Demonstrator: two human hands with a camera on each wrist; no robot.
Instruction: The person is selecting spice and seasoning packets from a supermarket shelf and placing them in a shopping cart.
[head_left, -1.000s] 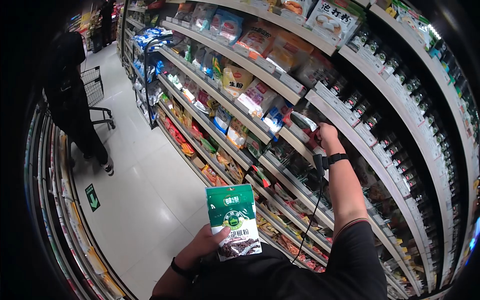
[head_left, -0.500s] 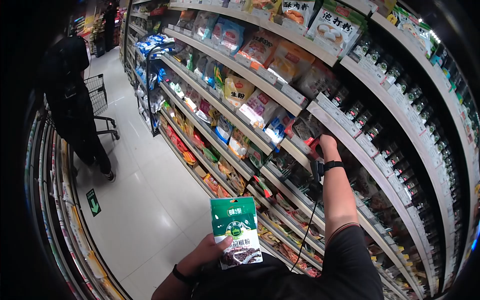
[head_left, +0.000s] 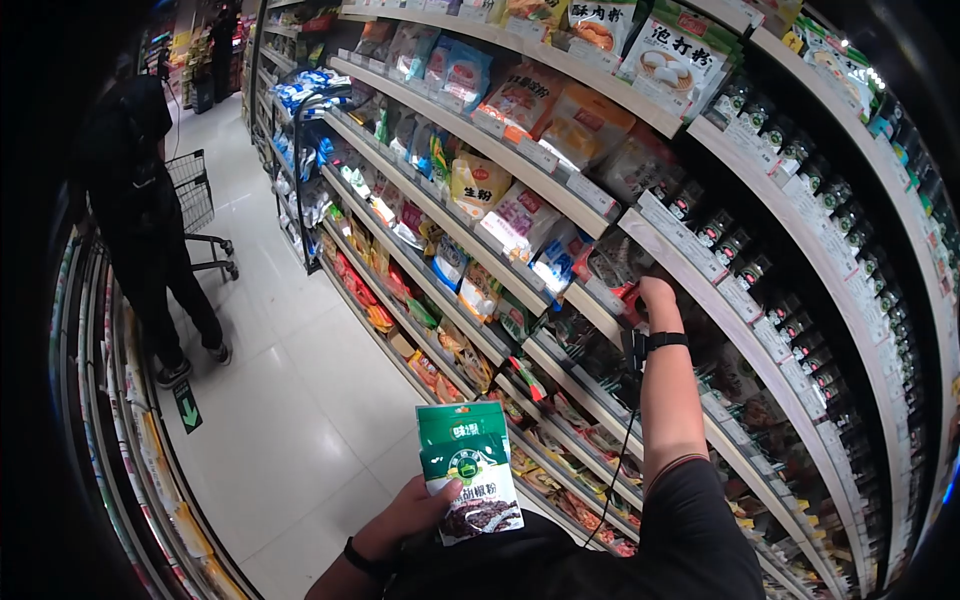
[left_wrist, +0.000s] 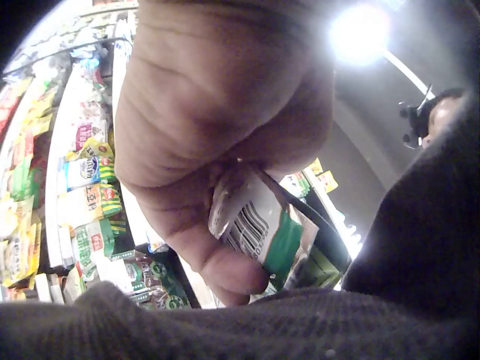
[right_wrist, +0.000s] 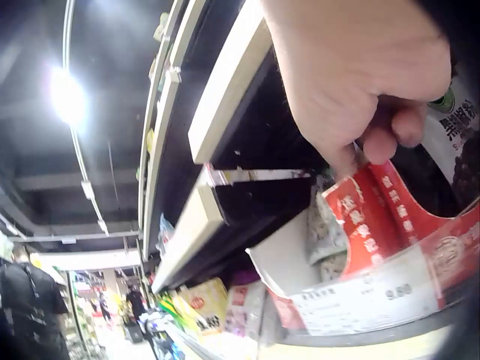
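Low in front of my body, my left hand (head_left: 418, 515) holds a green and white pouch of black pepper powder (head_left: 470, 455), thumb across its front. In the left wrist view, fingers curl round the same pouch (left_wrist: 255, 229), whose barcode shows. My right hand (head_left: 657, 296) reaches into a shelf on the right. Seen from the right wrist, its curled fingers grip the top edge of a red display carton (right_wrist: 367, 210); the thumb is hidden. Clear-fronted packets (right_wrist: 328, 240) stand in the carton's left part. A white and dark pouch (right_wrist: 459, 139) leans just beside the fingers.
A price label (right_wrist: 367, 300) runs along the shelf front below the carton. Rows of small spice jars (head_left: 735, 245) line the shelves at right, bagged flours (head_left: 475, 180) the left. In the aisle, a person in dark clothes (head_left: 130, 170) stands by a shopping cart (head_left: 192, 190).
My right hand has stayed at the red carton, moving slightly down; the bright glare on the packaging there has gone. My left hand with the pouch sits a little lower. The person's legs have shifted.
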